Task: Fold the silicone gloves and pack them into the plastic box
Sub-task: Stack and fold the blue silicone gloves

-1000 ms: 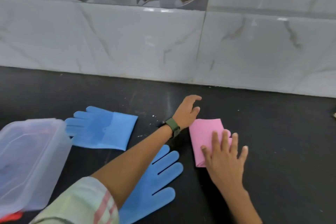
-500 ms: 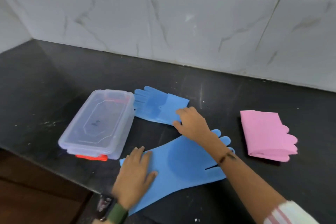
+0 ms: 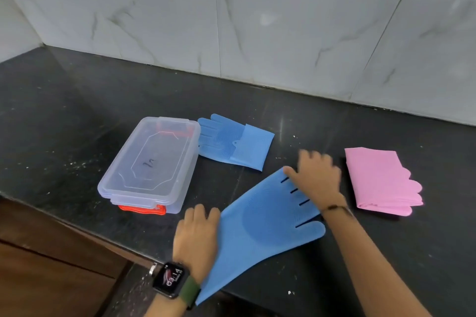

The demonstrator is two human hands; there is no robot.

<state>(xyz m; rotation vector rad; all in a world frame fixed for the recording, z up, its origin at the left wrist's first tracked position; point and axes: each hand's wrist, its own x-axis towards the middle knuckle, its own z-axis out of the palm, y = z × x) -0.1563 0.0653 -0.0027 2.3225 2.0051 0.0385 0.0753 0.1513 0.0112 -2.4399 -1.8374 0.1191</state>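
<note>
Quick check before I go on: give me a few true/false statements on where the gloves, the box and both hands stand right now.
1. The plastic box has its lid on. True.
2. The pink gloves are inside the box. False: they lie folded on the counter, right of the hands.
3. The left hand rests on the cuff end of the near blue glove. True.
4. The right hand holds the far blue glove. False: it lies on the near glove's fingers.
5. The far blue glove lies beside the box. True.

black countertop [image 3: 77, 116] | marble wall tiles [image 3: 283, 33] | wooden cabinet [image 3: 51, 265]
</note>
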